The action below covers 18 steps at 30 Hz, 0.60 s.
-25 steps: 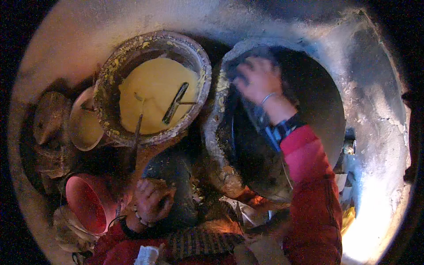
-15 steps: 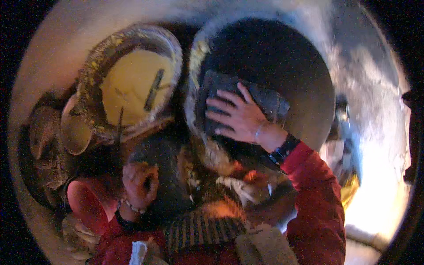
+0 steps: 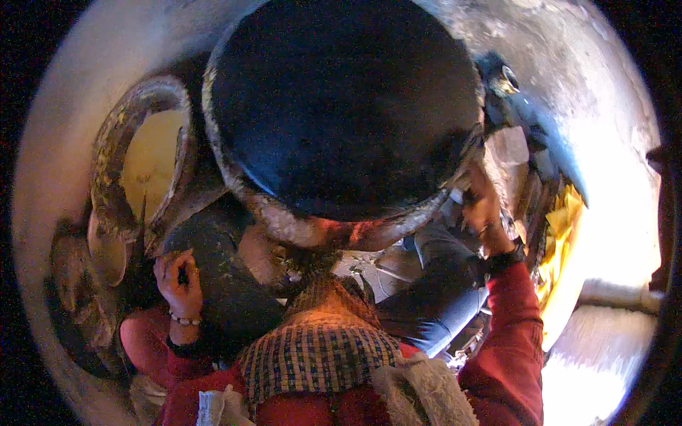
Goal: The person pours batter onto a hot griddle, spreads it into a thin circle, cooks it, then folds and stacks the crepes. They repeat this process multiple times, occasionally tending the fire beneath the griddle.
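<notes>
A large round black griddle (image 3: 341,106) with a pale, crusted rim fills the upper middle. My right hand (image 3: 486,209) is low beside its right edge, blurred and partly in shadow; its fingers are too smeared to read. Down on the left, my left hand (image 3: 179,282) hangs over my dark-clad knee with its fingers curled and a dark gap inside; whether anything sits in them is hidden. Farther left stands a thick-rimmed pot (image 3: 106,167) of yellowish liquid (image 3: 150,153), with a thin dark stick (image 3: 142,213) at its near side.
Red-orange glow lights the near edge under the griddle. A rounded spoon-like piece (image 3: 108,255) leans below the pot, beside a dark basket-like container (image 3: 82,305). Yellow cloth or plastic (image 3: 561,248) and a blue item (image 3: 547,135) lie at right. A checked cloth (image 3: 320,355) covers my lap.
My right hand has left the dark cloth-like pad it was pressing on the griddle and moved right, down past the rim. The pad is no longer visible. The view has shifted; my left hand stays curled.
</notes>
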Motion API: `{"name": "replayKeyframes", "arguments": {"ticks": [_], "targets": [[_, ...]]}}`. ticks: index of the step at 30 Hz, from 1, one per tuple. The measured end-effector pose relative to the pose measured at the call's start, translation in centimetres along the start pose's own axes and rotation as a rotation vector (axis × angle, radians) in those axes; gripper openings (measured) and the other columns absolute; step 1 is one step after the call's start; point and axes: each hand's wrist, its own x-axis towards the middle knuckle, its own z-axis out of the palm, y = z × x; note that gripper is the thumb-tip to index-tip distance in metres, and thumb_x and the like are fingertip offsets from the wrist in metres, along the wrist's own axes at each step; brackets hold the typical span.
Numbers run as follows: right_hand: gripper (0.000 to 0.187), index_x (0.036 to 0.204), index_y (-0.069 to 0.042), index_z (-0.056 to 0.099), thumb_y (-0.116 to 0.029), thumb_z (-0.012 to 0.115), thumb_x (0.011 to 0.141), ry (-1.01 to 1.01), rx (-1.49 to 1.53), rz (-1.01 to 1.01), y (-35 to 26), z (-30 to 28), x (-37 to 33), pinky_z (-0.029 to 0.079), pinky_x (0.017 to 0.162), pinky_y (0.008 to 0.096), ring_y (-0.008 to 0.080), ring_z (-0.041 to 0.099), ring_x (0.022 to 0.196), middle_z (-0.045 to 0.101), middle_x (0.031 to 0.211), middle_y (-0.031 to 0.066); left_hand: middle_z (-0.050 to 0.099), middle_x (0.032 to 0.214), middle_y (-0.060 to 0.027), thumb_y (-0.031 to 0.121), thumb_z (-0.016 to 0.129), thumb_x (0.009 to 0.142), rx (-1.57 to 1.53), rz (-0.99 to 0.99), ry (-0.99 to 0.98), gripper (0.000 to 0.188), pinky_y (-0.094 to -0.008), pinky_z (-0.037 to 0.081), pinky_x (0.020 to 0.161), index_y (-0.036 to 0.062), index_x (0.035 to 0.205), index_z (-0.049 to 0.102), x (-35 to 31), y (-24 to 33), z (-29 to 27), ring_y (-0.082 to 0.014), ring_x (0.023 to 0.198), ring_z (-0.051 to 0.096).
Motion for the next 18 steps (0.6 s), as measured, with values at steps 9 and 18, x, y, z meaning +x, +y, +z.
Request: {"name": "replayKeyframes", "arguments": {"ticks": [9, 18], "targets": [[0.030, 0.117, -0.004, 0.062, -0.007, 0.059, 0.087, 0.583, 0.681, 0.593, 21.9, -7.3, 4.5, 0.049, 0.082, 0.0294, 0.0159, 0.062, 0.091, 0.068, 0.109, 0.0069, 0.064, 0.094, -0.0100, -0.001, 0.061, 0.082, -0.016, 0.028, -0.032, 0.019, -0.0379, 0.048, 0.080, 0.0068, 0.098, 0.068, 0.2, 1.2, 1.1, -0.0277, 0.093, 0.057], [0.044, 0.130, -0.006, 0.052, -0.030, 0.051, 0.094, -0.322, -0.708, 0.726, 31.2, -5.7, 2.7, 0.050, 0.088, 0.0422, 0.0343, 0.063, 0.101, 0.064, 0.117, 0.0180, 0.064, 0.096, -0.0114, 0.006, 0.068, 0.079, 0.090, 0.059, -0.018, 0.018, -0.0385, 0.047, 0.079, 0.0078, 0.097, 0.069, -0.3, 0.8, 1.4, -0.0301, 0.091, 0.057]]}}
